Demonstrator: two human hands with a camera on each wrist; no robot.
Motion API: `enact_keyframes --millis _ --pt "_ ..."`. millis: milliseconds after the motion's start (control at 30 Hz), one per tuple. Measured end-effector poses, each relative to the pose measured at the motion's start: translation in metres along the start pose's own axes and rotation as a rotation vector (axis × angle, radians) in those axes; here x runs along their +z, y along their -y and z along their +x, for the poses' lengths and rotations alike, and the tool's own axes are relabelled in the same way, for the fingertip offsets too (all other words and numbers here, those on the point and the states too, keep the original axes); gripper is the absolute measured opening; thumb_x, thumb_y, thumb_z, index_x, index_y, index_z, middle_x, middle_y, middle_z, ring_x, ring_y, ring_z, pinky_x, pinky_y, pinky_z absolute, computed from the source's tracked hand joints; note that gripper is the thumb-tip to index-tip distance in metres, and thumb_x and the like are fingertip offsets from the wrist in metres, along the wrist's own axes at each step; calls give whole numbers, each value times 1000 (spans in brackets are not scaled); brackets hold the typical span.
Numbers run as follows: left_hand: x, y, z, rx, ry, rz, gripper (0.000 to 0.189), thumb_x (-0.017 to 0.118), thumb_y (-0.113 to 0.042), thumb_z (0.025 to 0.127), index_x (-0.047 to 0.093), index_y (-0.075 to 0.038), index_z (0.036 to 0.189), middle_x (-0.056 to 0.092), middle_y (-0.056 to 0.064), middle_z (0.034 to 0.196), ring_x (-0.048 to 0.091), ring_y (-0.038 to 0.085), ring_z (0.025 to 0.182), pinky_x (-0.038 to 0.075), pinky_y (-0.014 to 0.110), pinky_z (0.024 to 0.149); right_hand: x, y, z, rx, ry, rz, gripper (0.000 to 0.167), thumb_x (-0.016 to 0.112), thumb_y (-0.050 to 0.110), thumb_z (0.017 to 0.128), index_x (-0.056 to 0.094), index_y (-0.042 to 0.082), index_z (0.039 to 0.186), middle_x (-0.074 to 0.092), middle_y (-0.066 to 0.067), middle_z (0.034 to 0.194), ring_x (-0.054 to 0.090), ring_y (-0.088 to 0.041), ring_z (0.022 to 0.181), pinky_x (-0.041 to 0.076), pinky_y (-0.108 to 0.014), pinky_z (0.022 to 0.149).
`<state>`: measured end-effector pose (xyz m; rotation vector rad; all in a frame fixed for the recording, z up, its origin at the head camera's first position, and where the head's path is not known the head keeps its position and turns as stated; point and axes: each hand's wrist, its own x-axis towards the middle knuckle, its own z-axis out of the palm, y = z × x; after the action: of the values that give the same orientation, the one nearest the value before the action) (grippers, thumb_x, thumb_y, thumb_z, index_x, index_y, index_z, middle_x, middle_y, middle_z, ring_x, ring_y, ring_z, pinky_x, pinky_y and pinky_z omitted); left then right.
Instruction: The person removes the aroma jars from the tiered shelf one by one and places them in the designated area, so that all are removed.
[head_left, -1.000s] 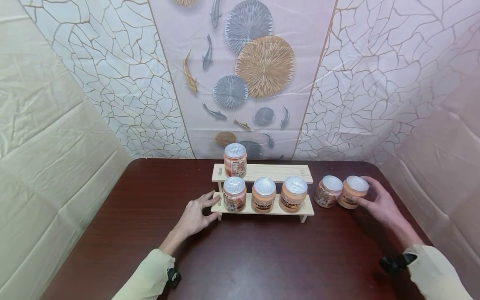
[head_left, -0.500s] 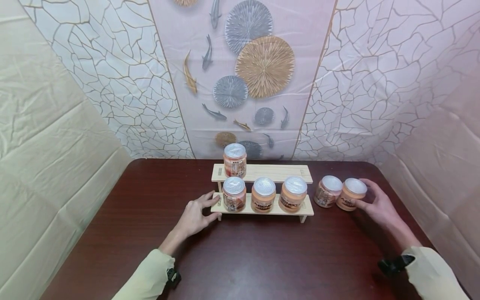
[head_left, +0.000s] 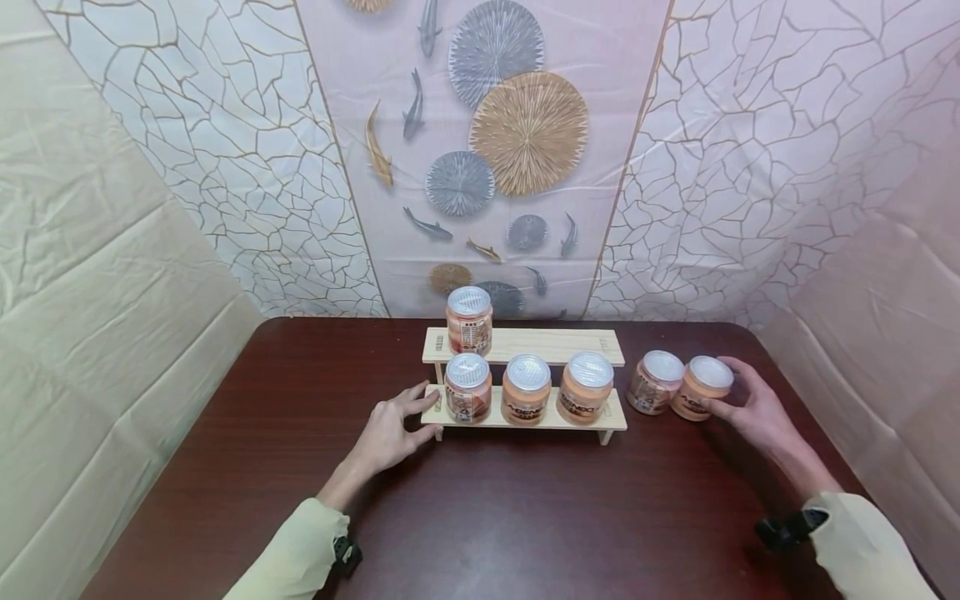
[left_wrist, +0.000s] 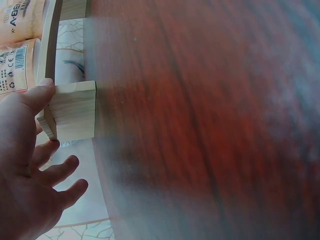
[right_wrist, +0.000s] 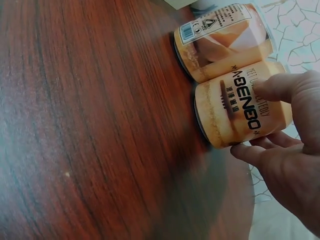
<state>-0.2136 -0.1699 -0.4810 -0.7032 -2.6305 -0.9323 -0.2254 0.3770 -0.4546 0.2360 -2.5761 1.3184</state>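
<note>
My left hand (head_left: 390, 435) pinches the left end of the lower shelf of a pale wooden two-tier rack (head_left: 555, 343); in the left wrist view the thumb lies on the board's edge (left_wrist: 48, 60). The lower shelf carries a jar (head_left: 468, 390) with a pinkish label and two orange jars, one in the middle (head_left: 527, 392) and one at the right (head_left: 587, 388). On the upper shelf's left end stands another jar (head_left: 470, 323). At the right, my right hand (head_left: 753, 412) grips an orange clear-lidded jar (right_wrist: 237, 107) by its sides, thumb across the label.
Beside the gripped jar, on its left, a second jar (head_left: 656, 385) stands on the dark wooden table (head_left: 480, 517). Patterned cloth (head_left: 720, 167) hangs behind the table, and beige cloth (head_left: 90, 333) closes in both sides.
My right hand and its jar have shifted slightly toward the front edge and left, then stayed still. My left hand keeps its hold on the rack.
</note>
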Motion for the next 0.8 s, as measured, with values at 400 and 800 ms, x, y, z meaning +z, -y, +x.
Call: enact_keyframes --millis 400,800 --pt "2 2 -1 11 -19 7 53 85 -21 81 68 -3 129 56 25 137 57 41 121 48 54 95 -20 46 21 -37 8 -56 81 72 12 92 23 -4 155 30 -40 149 33 -60 131 31 -55 110" --pt "1 -1 -1 16 -34 -3 52 84 -21 81 69 -3 127 57 25 136 57 41 120 48 54 94 5 103 44 -100 20 25 71 72 6 92 34 -1 151 46 -34 140 50 -50 122 47 -23 95"
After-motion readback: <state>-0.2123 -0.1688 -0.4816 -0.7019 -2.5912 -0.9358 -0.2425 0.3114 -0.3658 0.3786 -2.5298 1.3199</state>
